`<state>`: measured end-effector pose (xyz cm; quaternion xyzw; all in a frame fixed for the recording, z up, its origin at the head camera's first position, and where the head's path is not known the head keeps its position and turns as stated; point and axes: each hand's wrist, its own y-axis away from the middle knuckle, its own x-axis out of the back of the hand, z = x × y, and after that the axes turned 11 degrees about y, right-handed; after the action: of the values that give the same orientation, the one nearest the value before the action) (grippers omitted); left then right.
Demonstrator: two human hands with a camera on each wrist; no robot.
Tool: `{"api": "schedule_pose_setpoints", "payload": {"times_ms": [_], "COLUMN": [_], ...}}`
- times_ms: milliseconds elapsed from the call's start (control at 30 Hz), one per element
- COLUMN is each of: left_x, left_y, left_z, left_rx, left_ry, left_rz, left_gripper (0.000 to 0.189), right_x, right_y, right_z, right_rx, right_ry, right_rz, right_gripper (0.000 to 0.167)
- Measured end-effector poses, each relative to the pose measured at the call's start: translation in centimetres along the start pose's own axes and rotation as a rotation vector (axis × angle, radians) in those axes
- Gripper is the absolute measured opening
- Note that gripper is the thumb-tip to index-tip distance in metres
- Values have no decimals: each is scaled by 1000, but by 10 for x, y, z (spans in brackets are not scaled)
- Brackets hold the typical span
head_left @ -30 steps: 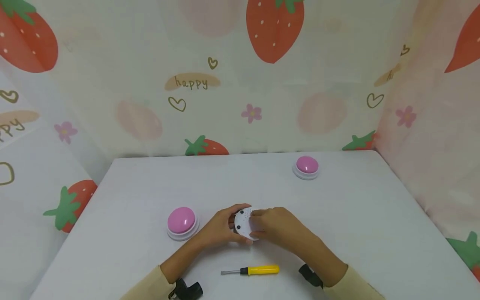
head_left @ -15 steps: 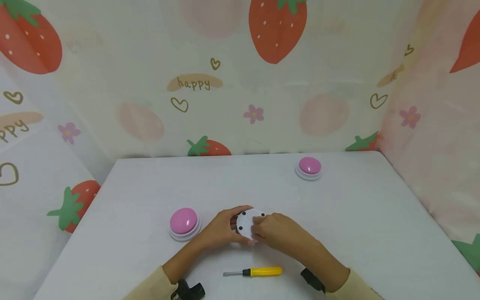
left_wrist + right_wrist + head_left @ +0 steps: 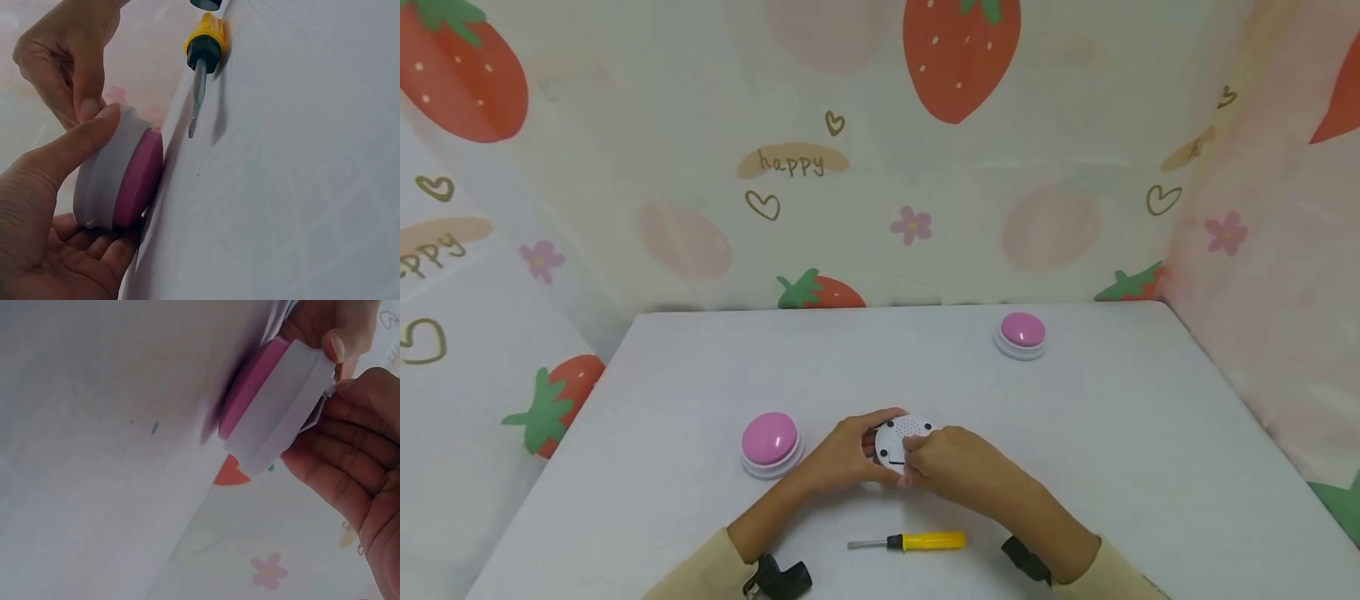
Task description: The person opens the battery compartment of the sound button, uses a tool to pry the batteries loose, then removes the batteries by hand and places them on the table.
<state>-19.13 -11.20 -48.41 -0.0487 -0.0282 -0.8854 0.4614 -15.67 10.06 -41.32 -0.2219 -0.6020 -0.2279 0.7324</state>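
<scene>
A white push button (image 3: 891, 437) with a pink dome is held upside down over the table, its base with black feet and small holes facing up. My left hand (image 3: 853, 454) grips its rim, thumb at the near side and fingers round the far side. In the left wrist view the pink dome (image 3: 141, 178) faces the tabletop. My right hand (image 3: 958, 462) bends over the base, finger and thumb pinching the edge of a battery cover (image 3: 315, 415). That cover stands tilted up from the base, with a dark gap beneath it. The hand hides part of the base in the head view.
A yellow-handled flathead screwdriver (image 3: 917, 542) lies in front of the hands, blade to the left. One more pink push button (image 3: 771, 442) stands left of the left hand, and another (image 3: 1021, 333) at the back right of the white table (image 3: 1112, 433).
My right fingers have drawn back from across the base and curled in at its near right part. A dark slot now shows at the cover's edge. The left hand keeps its grip.
</scene>
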Motion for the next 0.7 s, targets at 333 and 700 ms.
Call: {"api": "schedule_pose_setpoints", "payload": {"times_ms": [333, 700], "left_x": [0, 0], "left_y": [0, 0], "left_z": [-2, 0], "left_rx": [9, 8], "left_ry": [20, 42], "left_rz": [-3, -16], "left_gripper": [88, 89], "right_x": [-1, 0], "right_y": [0, 3], "right_z": [3, -3], "right_rx": [-33, -72], "right_ry": [-123, -69], "right_rz": [26, 90], "right_gripper": [17, 8]}}
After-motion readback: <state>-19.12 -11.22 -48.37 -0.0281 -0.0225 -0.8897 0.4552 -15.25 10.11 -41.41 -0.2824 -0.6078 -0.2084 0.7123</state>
